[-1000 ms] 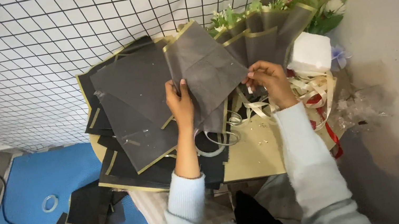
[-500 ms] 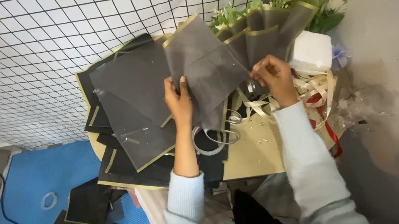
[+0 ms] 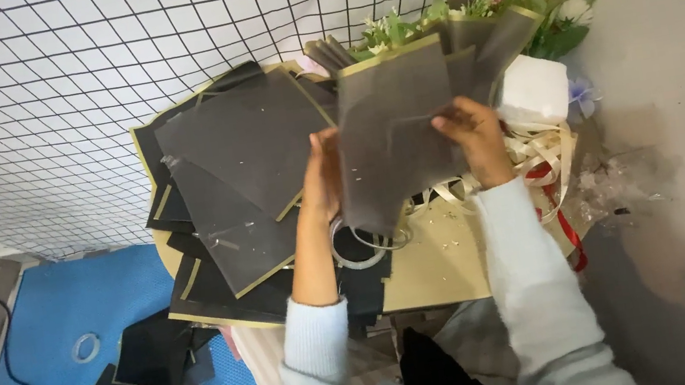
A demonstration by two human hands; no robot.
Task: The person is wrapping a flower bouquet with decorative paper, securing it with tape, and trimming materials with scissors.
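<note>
A dark grey, gold-edged wrapping sheet (image 3: 394,125) is held up in front of me over a low table. My left hand (image 3: 324,177) grips its left edge, partly hidden behind the sheet. My right hand (image 3: 471,134) pinches its right side with the thumb on the front. Behind the sheet stands a flower bouquet (image 3: 514,5) wrapped in similar dark paper. A pile of dark wrapping sheets (image 3: 239,172) lies on the table to the left of my hands. A clear tape roll (image 3: 359,249) lies under my left wrist.
A white foam block (image 3: 533,89) and curls of cream and red ribbon (image 3: 548,160) lie at the right. A wire grid panel (image 3: 70,89) leans behind the table. More dark sheets (image 3: 154,360) and tape rolls (image 3: 85,347) rest on the blue mat (image 3: 50,312).
Both hands turned the sheet from a slanted hold to nearly upright and shifted it slightly right, toward the bouquet.
</note>
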